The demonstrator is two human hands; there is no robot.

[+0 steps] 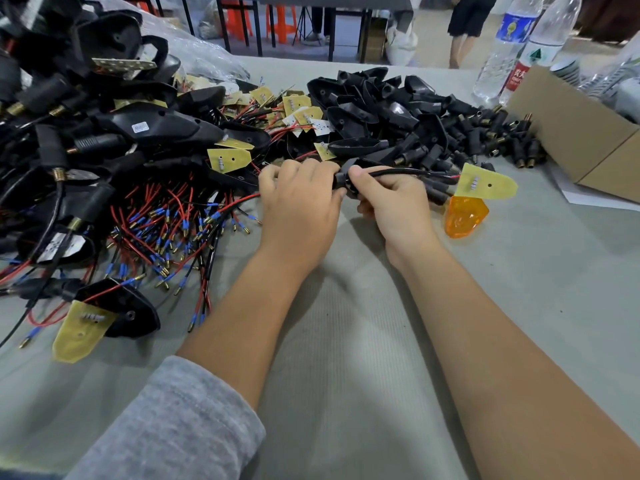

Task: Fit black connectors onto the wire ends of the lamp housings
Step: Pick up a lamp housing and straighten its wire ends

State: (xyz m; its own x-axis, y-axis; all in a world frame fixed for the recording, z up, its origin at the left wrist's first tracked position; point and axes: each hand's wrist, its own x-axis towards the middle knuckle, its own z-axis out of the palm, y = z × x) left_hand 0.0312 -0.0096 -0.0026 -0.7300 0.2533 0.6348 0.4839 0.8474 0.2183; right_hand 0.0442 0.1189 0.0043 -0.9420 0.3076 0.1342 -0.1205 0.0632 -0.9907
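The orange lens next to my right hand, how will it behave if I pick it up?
The orange lens looks like thin glossy plastic: probably light, stiff and a bit slippery. Its tapered, domed shape may rock or skid on the cloth rather than roll.

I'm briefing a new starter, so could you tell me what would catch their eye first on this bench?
Probably the two hands, left hand and right hand, gripping a black connector on a wire at centre. Next, the tangle of red wires at left and the orange lens just right of the hands.

The left hand (299, 209) is covering whatever its curled fingers are gripping beside the black connector (341, 180). The right hand (388, 202) is hiding that connector's underside. The cardboard box (568, 133) is running off the right edge.
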